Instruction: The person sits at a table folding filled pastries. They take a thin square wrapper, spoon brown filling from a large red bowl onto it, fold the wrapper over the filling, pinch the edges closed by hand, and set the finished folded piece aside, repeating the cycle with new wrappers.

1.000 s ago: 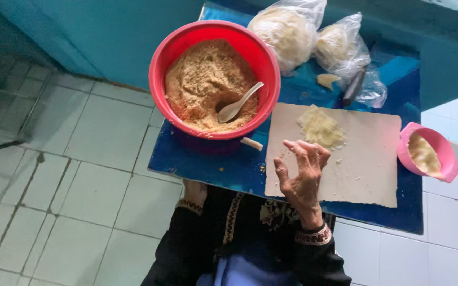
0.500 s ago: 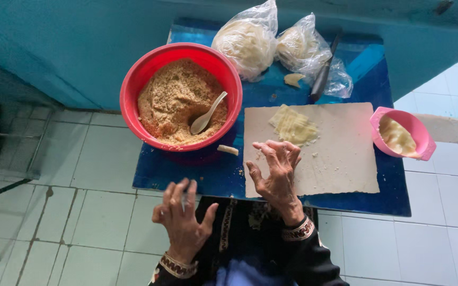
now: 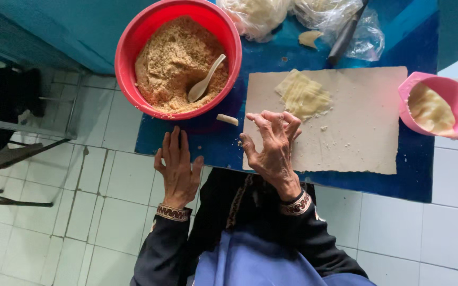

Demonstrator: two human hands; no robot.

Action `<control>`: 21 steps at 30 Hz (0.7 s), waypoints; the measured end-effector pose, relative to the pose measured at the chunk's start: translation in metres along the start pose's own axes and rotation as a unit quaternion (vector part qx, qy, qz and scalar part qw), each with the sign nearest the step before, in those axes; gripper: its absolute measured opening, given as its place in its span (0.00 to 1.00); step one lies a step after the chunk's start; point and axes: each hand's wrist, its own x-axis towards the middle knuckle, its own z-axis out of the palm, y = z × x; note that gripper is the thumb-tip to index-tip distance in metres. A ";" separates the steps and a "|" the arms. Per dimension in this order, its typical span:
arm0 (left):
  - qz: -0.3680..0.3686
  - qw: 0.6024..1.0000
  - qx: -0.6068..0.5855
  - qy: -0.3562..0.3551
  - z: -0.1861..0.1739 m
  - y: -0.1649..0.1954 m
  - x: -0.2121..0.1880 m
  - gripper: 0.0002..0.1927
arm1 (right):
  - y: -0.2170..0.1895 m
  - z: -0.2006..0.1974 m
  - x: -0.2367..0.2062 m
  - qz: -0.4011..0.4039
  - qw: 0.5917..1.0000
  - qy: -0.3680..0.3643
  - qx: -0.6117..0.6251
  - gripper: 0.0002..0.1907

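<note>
fingers of my right hand [image 3: 272, 144] curl inward, tips bunched close over the left edge of the pale board [image 3: 345, 143]; whether they pinch a crumb i cannot tell, nothing shows plainly between them. my left hand [image 3: 177, 169] lies flat, fingers straight and only slightly apart, its fingertips at the near edge of the blue table [image 3: 208, 145], just below the red bowl [image 3: 133, 37], and it holds nothing.

the board sits on the table in front of me. on its far part lies a small stack of thin, pale yellow dough sheets [image 3: 303, 95], well apart from my right fingers, with crumbs scattered around it. a little rolled piece of dough [image 3: 227, 119] lies on the blue surface between the red bowl and the board, near my right fingertips but not touching them.

the red bowl holds a brown crumbly filling [image 3: 170, 63], and a pale spoon [image 3: 205, 79] rests in it, handle leaning toward the rim. at the right, a pink bowl [image 3: 454, 92] with a creamy yellow mass stands at the table's edge, just beside the board. clear plastic bags [image 3: 261, 13] with pale dough lie at the far side, a dark tool [image 3: 345, 34] across one of them. white floor tiles [image 3: 107, 201] show below.
</note>
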 end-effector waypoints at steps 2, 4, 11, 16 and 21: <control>-0.003 1.000 -0.005 -0.009 -0.001 0.003 0.001 0.34 | 0.000 -0.001 0.000 0.014 1.000 -0.002 0.001 0.25; -0.006 1.000 -0.005 -0.010 -0.002 0.003 0.002 0.34 | 0.000 -0.001 -0.002 0.017 1.000 0.003 0.006 0.25; -0.022 1.000 -0.003 -0.020 -0.004 0.000 0.004 0.35 | 0.001 0.004 -0.002 0.008 1.000 0.008 0.015 0.24; -0.036 0.999 0.007 -0.025 -0.003 -0.002 0.000 0.36 | 0.007 0.006 -0.008 0.000 1.000 -0.010 0.012 0.23; -0.048 0.998 -0.012 -0.030 -0.003 -0.003 -0.006 0.36 | 0.008 0.006 -0.014 0.008 1.000 -0.011 0.007 0.23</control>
